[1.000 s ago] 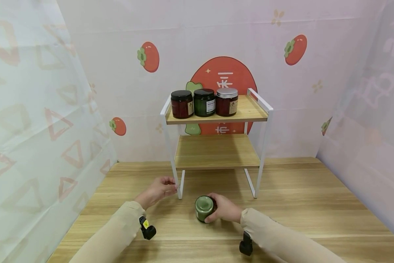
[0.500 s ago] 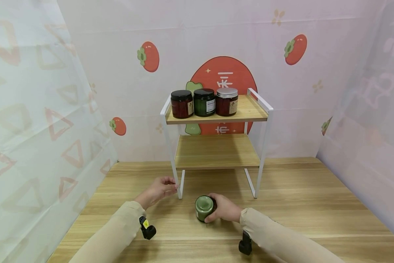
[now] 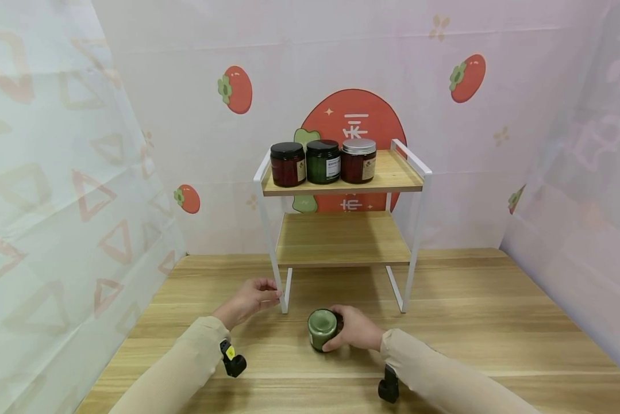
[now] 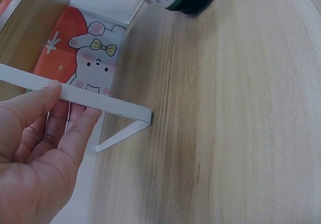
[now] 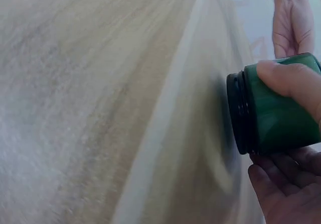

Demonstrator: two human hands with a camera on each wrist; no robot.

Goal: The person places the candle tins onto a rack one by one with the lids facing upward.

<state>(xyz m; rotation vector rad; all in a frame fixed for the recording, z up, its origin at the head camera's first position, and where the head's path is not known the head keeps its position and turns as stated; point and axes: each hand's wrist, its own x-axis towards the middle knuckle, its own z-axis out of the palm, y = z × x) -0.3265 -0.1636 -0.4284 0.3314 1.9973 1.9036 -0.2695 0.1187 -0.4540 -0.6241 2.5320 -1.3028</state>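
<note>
My right hand (image 3: pixel 360 330) grips a green candle jar (image 3: pixel 322 326) low over the wooden table, in front of the shelf. The jar is upside down, its base up and its black lid (image 5: pixel 236 113) towards the tabletop. In the right wrist view the thumb lies along one side of the jar and the other fingers along the opposite side. Whether the lid touches the table is hard to tell. My left hand (image 3: pixel 249 302) pinches the front left leg (image 4: pixel 100 99) of the white-framed shelf, the thumb on one face and fingertips on the other.
On the shelf's top board (image 3: pixel 392 172), a dark red jar with a black lid (image 3: pixel 287 165), a green jar (image 3: pixel 323 162) and a red jar with a silver lid (image 3: pixel 358 161) stand in a row. Below is a lower board (image 3: pixel 343 238). Printed cloths hang behind and at the sides.
The head view has shifted very slightly. Both hands, the held jar and the shelf stay in the same places.
</note>
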